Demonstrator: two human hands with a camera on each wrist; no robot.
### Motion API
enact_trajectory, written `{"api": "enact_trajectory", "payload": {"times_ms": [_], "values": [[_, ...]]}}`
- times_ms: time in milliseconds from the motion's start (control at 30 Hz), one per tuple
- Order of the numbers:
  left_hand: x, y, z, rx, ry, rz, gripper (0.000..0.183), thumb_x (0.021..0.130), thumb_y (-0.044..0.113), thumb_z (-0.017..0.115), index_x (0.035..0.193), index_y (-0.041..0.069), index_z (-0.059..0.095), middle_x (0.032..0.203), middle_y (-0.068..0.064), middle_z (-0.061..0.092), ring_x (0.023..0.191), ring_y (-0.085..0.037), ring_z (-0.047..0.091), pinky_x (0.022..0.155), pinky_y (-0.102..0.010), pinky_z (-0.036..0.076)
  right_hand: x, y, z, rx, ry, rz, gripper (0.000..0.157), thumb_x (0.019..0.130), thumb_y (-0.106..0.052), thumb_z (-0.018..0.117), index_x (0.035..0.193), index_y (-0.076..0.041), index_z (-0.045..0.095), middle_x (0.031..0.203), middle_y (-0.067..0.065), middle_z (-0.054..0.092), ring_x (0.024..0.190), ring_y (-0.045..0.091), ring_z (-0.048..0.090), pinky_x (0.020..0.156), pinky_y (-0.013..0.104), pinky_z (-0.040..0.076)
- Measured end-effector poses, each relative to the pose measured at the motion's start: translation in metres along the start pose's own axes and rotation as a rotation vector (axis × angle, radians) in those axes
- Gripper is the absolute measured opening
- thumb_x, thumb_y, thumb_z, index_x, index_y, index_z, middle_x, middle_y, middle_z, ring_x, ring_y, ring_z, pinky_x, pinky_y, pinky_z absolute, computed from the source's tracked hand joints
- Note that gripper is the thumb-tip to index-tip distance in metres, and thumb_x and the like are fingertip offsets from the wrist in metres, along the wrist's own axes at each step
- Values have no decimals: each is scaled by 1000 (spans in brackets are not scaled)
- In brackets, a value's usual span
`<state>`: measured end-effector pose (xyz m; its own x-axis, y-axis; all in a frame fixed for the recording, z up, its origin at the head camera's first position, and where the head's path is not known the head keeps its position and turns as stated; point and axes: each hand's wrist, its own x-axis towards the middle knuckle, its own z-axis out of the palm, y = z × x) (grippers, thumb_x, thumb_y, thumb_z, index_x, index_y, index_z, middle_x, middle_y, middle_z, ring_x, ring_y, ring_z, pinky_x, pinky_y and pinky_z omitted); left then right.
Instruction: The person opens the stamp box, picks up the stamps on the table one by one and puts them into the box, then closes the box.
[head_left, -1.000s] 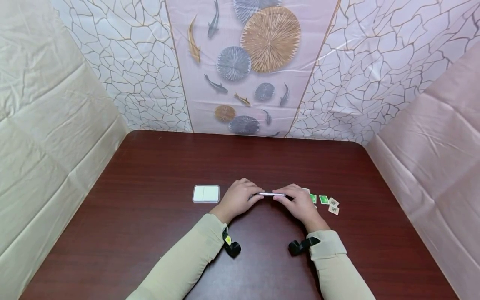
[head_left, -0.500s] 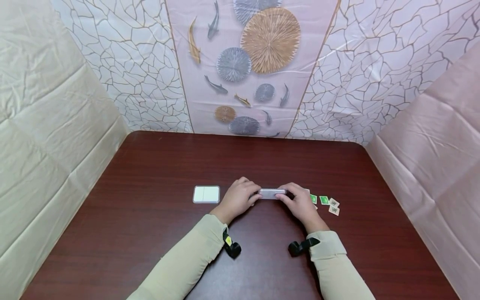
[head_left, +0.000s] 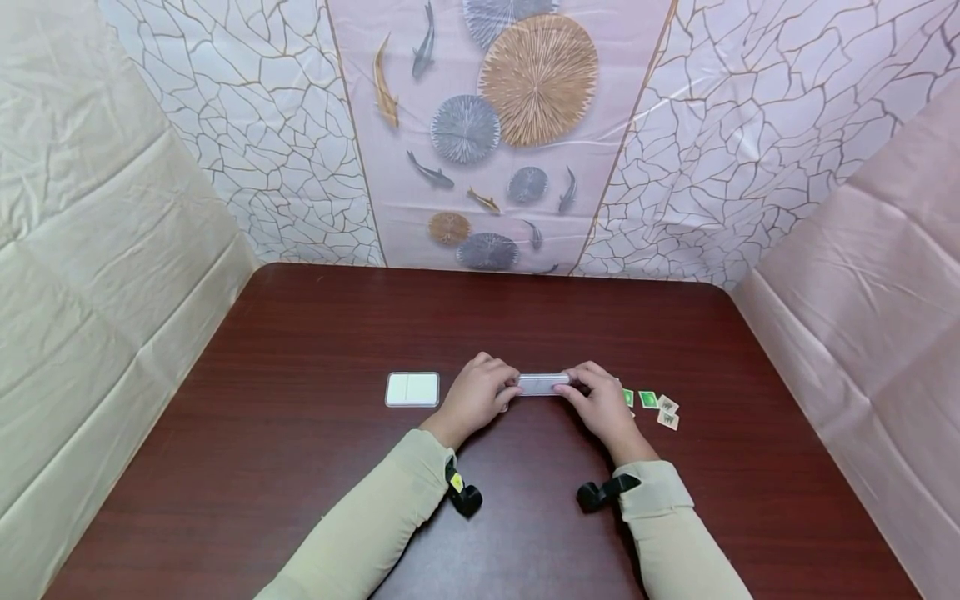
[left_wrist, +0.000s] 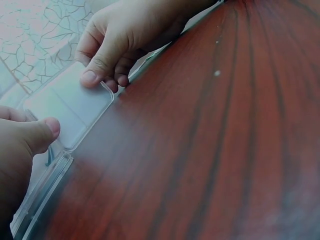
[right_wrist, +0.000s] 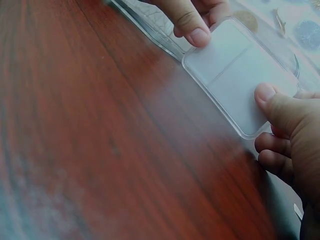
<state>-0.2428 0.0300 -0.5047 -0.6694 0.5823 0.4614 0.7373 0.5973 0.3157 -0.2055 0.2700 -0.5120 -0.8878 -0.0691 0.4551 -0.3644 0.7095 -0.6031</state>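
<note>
A flat, clear plastic case with rounded corners is held up between both hands over the middle of the table. My left hand pinches its left end, thumb on the near face. At the right end, my right hand pinches it the same way. Seen in the right wrist view, the case has a pale inside with a dividing line across its middle. It is tilted, its broad face turned toward me. Most of the fingers behind the case are hidden.
A similar case with white panels lies on the table left of my left hand. Small green stamp-like pieces and beige ones lie right of my right hand, some partly hidden by it. Patterned cloth hangs behind the dark table.
The case has turned from edge-on to showing its broad face toward me. Both hands keep their pinch on its ends and have barely moved.
</note>
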Motion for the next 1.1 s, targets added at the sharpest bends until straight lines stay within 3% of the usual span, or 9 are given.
{"api": "enact_trajectory", "payload": {"times_ms": [333,600,833,967,1100], "values": [[0,0,2,-48,69,-35,10,94,25,73,100,18,74,95,8,71,93,-14,56,87,-28,46,1,-3,-2,-6,-22,62,22,87,-16,79,106,-5,77,95,7,65,83,21,64,74,38,53],[0,1,3,-85,105,-83,8,93,24,74,99,18,74,92,9,71,90,-13,56,81,-27,47,0,-3,-1,34,-35,115,17,90,-18,77,103,-7,77,98,6,68,83,19,62,73,32,50],[0,5,3,-137,175,-103,6,93,20,73,98,17,72,87,8,66,87,-14,53,77,-27,47,-2,-2,5,187,68,81,16,90,-13,77,100,-1,75,92,5,64,81,12,57,70,18,44],[0,12,3,-178,231,-156,7,93,17,71,100,14,70,86,6,60,86,-14,54,76,-29,47,-2,-11,8,262,104,107,19,90,-10,75,106,2,74,90,7,62,81,9,54,70,14,43],[-1,19,4,-262,274,-241,10,93,15,70,103,13,69,87,6,59,81,-10,56,71,-24,49,-2,-27,7,281,104,169,23,93,-8,71,116,-2,74,91,10,60,84,11,53,72,13,41]]}}
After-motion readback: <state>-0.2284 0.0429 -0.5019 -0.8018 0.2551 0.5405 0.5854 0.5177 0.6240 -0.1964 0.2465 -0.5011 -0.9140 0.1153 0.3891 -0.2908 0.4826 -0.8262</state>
